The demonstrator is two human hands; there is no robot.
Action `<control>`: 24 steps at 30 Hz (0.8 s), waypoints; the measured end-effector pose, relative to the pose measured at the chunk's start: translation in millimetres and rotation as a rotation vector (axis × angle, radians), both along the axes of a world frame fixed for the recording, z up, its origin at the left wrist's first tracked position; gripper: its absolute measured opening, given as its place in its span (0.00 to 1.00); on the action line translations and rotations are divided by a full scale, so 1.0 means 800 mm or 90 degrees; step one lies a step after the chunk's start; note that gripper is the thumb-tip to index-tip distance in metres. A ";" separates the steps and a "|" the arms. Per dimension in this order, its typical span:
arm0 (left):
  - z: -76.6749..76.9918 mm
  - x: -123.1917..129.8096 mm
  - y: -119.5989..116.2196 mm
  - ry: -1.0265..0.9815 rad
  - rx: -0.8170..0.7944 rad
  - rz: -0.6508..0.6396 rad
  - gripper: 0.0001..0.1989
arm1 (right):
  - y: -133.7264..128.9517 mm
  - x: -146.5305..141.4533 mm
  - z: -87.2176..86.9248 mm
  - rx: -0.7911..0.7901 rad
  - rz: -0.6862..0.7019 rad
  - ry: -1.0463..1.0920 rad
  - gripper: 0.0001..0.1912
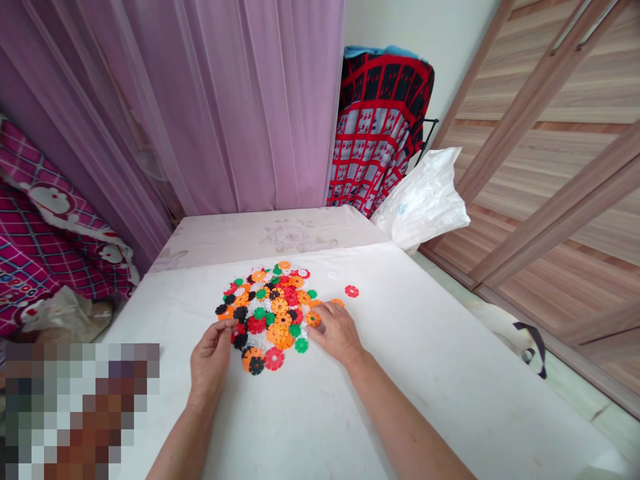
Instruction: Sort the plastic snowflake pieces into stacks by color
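A heap of notched plastic discs (279, 305) in red, orange, green, black and white lies on the white-covered table (425, 373). At the heap's left edge is my left hand (211, 353), thumb and fingertips pinched together beside red and black discs. Whatever sits in that pinch is too small to make out. On the opposite side, my right hand (339, 332) has its thumb and forefinger around an orange notched disc (313, 319). More orange shows just behind its knuckles. A lone red disc (352, 291) lies to the right of the heap.
A purple curtain (250, 100) hangs behind the table. At the back right are a white plastic bag (425, 200) and a red patterned cloth (375, 133). Wooden cabinet doors (555, 173) stand at right. A pink plaid cloth (45, 247) lies at left.
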State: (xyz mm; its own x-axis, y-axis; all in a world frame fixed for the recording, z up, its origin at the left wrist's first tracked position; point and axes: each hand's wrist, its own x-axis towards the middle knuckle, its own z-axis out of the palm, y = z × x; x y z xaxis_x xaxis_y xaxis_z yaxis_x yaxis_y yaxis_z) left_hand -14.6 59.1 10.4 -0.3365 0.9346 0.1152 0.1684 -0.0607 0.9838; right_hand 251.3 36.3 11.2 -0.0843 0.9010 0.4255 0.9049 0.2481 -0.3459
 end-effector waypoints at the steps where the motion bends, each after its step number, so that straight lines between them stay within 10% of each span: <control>1: 0.000 0.000 0.000 0.003 -0.001 -0.004 0.15 | 0.000 -0.003 0.000 -0.008 -0.003 0.002 0.13; 24: 0.003 0.000 0.000 0.006 -0.003 0.008 0.15 | 0.021 0.036 -0.026 0.041 -0.208 0.248 0.25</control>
State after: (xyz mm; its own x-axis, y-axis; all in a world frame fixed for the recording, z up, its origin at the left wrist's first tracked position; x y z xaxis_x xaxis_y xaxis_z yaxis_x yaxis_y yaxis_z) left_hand -14.6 58.8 13.1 -0.3469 0.9309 0.1145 0.1784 -0.0544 0.9825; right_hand 280.0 52.9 -9.9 0.3734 0.8250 0.4242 0.7455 0.0053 -0.6665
